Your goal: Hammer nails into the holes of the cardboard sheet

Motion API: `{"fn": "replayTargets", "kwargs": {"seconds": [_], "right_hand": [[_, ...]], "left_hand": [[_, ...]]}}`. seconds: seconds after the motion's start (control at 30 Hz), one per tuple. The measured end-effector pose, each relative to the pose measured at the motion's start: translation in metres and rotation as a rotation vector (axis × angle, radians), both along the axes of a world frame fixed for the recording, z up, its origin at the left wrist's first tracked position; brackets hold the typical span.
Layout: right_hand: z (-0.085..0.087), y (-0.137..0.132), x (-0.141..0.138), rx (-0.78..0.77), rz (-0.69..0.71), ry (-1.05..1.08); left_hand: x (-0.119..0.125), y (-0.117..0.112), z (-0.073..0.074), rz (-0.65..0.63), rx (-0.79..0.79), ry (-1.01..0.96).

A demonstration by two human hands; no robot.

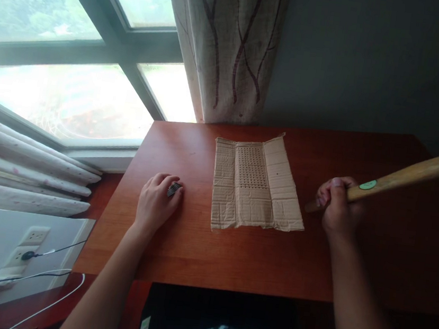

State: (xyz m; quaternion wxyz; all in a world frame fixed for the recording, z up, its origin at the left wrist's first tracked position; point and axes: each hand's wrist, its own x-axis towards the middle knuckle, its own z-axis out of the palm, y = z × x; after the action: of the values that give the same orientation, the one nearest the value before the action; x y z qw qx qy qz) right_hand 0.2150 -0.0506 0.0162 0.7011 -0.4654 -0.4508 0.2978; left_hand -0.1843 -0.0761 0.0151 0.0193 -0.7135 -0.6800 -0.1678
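My left hand rests on the left part of the wooden table, thumb and fingers curled around a small bundle of thin metal nails. My right hand, raised at the right, is closed around the wooden handle of a hammer. A green oval sticker marks the handle, which slants up to the right; its far end fades into a dark blur, so the head is hard to make out. Between my hands lies a creased sheet of cardboard, its middle panel dotted with rows of small holes.
The reddish wooden table has its front edge close to my body. Beyond its left side are a window, a pale curtain and a wall socket with cables. Another curtain hangs behind, beside a dark wall.
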Motion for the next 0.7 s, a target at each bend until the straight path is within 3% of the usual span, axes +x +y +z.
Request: {"fn": "replayTargets", "kwargs": {"seconds": [0.23, 0.7], "right_hand": [[0.0, 0.0, 0.0, 0.005, 0.006, -0.005], [0.0, -0.001, 0.0, -0.005, 0.012, -0.006]], "left_hand": [[-0.013, -0.019, 0.009, 0.101, -0.076, -0.044], [-0.003, -0.019, 0.004, 0.067, -0.078, -0.043]]}}
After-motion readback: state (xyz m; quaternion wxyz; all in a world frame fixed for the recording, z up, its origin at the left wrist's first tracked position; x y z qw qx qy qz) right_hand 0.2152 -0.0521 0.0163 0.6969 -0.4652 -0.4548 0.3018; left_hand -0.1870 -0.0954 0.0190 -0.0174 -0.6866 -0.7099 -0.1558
